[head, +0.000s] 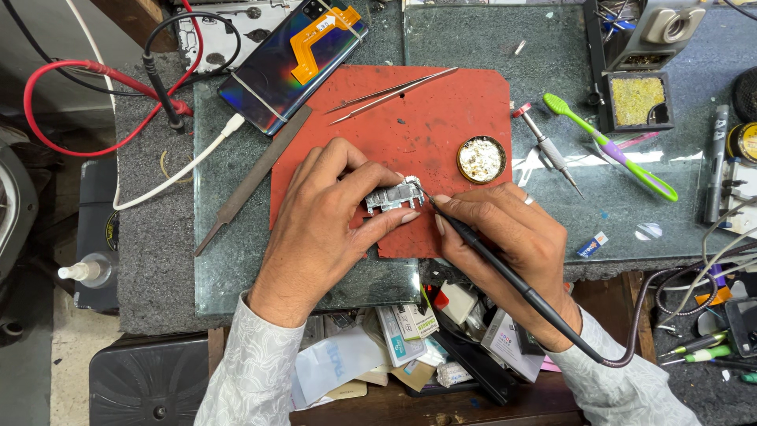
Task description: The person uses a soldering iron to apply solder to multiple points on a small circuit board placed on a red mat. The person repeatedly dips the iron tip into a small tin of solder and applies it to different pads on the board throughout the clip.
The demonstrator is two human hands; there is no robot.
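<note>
Left hand point(315, 225) pinches the small metal part point(392, 196) between thumb and fingers, over the red mat point(441, 110) on the worktop. Right hand point(516, 244) has its fingers closed pen-style round the black soldering iron point(505, 272), tip at the part's right end. Best to brace both wrists and keep the contact light and brief.

A single head-worn camera looks almost straight down on a workbench from close above, the wearer's left hand point(327, 209) and right hand point(512, 248) reaching in from the bottom edge toward the red mat point(441, 110) at centre frame; no second view shares the scene
</note>
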